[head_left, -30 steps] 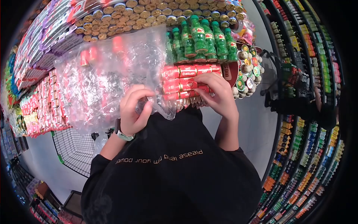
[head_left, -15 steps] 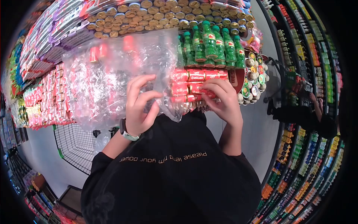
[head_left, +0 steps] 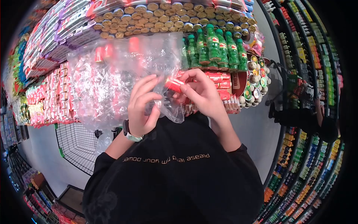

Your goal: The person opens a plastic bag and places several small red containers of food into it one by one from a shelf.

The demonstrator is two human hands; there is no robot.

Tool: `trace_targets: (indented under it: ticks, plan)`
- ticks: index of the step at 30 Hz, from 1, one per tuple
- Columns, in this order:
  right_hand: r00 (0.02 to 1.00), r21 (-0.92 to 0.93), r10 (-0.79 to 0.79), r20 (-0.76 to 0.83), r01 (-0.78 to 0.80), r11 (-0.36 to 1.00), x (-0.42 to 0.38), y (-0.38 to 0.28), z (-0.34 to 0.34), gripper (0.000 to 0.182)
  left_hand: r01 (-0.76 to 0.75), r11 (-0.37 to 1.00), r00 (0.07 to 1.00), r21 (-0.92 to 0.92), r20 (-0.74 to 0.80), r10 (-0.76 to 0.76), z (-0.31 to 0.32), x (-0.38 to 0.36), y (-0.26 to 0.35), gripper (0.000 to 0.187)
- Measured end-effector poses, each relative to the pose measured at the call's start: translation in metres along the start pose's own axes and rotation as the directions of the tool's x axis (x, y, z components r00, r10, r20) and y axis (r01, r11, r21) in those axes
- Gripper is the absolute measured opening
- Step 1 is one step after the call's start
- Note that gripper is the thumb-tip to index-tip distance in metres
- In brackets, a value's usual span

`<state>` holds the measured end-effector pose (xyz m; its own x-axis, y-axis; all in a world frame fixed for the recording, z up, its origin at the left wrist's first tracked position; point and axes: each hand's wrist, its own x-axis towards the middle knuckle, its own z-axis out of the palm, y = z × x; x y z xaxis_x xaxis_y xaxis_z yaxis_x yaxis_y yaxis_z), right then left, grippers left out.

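A large clear plastic bag (head_left: 106, 89) lies across the display, with several red cans inside it. My left hand (head_left: 143, 106) is at the bag's mouth, its fingers curled at the film and its thumb apart. My right hand (head_left: 203, 91) pinches a small red can (head_left: 173, 84) between thumb and fingers. That can is tilted, right at the edge of the bag's opening. Beyond my right hand, more red cans (head_left: 223, 86) are stacked in rows. Green plastic bottles (head_left: 213, 48) stand behind them.
Gold-lidded cans (head_left: 164, 18) are piled at the back. Left are stacked purple-and-white packs (head_left: 48, 48). Below the bag stands a wire shopping cart (head_left: 76, 143). Lidded jars (head_left: 255, 78) sit at the right end. A person in dark clothes (head_left: 298, 117) is by the right shelves.
My right hand has moved left from the stacked cans to the bag's mouth and now holds a red can. My left hand has stayed at the bag.
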<state>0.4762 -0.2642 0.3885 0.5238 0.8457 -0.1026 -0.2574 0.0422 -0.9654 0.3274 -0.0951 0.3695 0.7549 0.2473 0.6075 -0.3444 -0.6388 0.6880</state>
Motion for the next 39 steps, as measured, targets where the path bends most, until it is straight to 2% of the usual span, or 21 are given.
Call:
trace_targets:
  ticks: [2,3,6,8,10,12,15,17,19,21,22,24,27,30,33,35,37,39]
  plan:
    - [0.997,0.092,0.046,0.064,-0.052,0.994,0.012,0.007,0.003,0.017,-0.021,0.998,1.0,0.052,-0.008,0.021,-0.002,-0.001,0.002,0.031]
    - [0.996,0.139,0.015,0.086,-0.027,0.99,0.019,0.01,0.007,0.013,-0.031,0.995,0.999,0.099,-0.012,0.033,-0.004,-0.001,0.004,0.031]
    - [0.984,0.104,0.13,0.122,-0.143,0.984,0.04,0.01,0.014,0.016,-0.039,0.983,0.998,0.18,-0.047,0.048,-0.006,-0.003,0.007,0.033]
    - [0.976,0.027,0.174,0.128,-0.179,0.984,0.046,-0.015,0.027,0.016,-0.044,0.98,0.995,0.194,-0.074,0.059,-0.007,-0.002,0.008,0.034]
    - [0.987,-0.057,0.12,0.103,-0.114,0.992,0.056,-0.014,0.037,0.017,-0.057,0.98,0.992,0.19,-0.1,0.077,-0.007,0.0,0.007,0.035]
    - [0.998,-0.147,-0.036,0.052,0.043,0.988,0.073,0.016,0.042,0.02,-0.065,0.981,0.99,0.18,-0.111,0.086,-0.008,-0.001,0.009,0.035]
    - [0.983,-0.15,-0.126,0.134,0.146,0.978,0.095,0.024,0.053,0.022,-0.096,0.979,0.99,0.18,-0.087,0.113,-0.009,0.002,0.011,0.034]
    - [0.949,0.14,-0.237,0.208,0.211,0.967,0.137,0.078,0.065,0.024,-0.11,0.98,0.99,0.169,-0.069,0.123,-0.009,0.003,0.01,0.033]
    - [0.919,0.075,-0.31,0.242,0.301,0.951,0.144,0.08,0.071,0.027,-0.114,0.982,0.989,0.151,-0.072,0.126,-0.007,0.002,0.007,0.033]
    - [0.908,-0.335,-0.325,0.264,0.403,0.852,0.13,0.068,0.071,0.03,-0.114,0.983,0.989,0.145,-0.073,0.126,-0.009,0.001,0.007,0.032]
    - [0.901,-0.519,-0.33,0.28,0.432,0.737,0.121,0.052,0.073,0.031,-0.115,0.983,0.989,0.144,-0.075,0.127,-0.01,0.001,0.007,0.032]
    - [0.89,-0.801,-0.332,0.313,0.435,0.411,0.11,0.029,0.078,0.034,-0.127,0.98,0.988,0.153,-0.07,0.138,-0.011,0.002,0.009,0.032]
    - [0.847,-0.841,-0.367,0.385,0.486,0.239,0.109,0.016,0.083,0.048,-0.132,0.978,0.987,0.159,-0.065,0.144,-0.012,0.002,0.01,0.032]
    - [0.789,-0.829,-0.434,0.435,0.539,0.149,0.123,0.026,0.084,0.057,-0.134,0.981,0.988,0.14,-0.056,0.143,-0.013,0.005,0.012,0.032]
    - [0.775,-0.804,-0.421,0.471,0.573,0.155,0.13,0.026,0.084,0.06,-0.137,0.983,0.988,0.125,-0.048,0.144,-0.013,0.006,0.012,0.033]
    - [0.775,-0.839,-0.439,0.454,0.538,0.082,0.133,0.028,0.088,0.057,-0.139,0.983,0.988,0.121,-0.046,0.145,-0.012,0.006,0.012,0.033]
    - [0.741,-0.851,-0.501,0.447,0.525,0.018,0.136,0.026,0.088,0.054,-0.139,0.983,0.988,0.121,-0.049,0.146,-0.013,0.006,0.011,0.032]
    - [0.666,-0.844,-0.596,0.448,0.535,-0.036,0.142,0.021,0.086,0.049,-0.131,0.985,0.989,0.115,-0.048,0.138,-0.013,0.005,0.011,0.032]
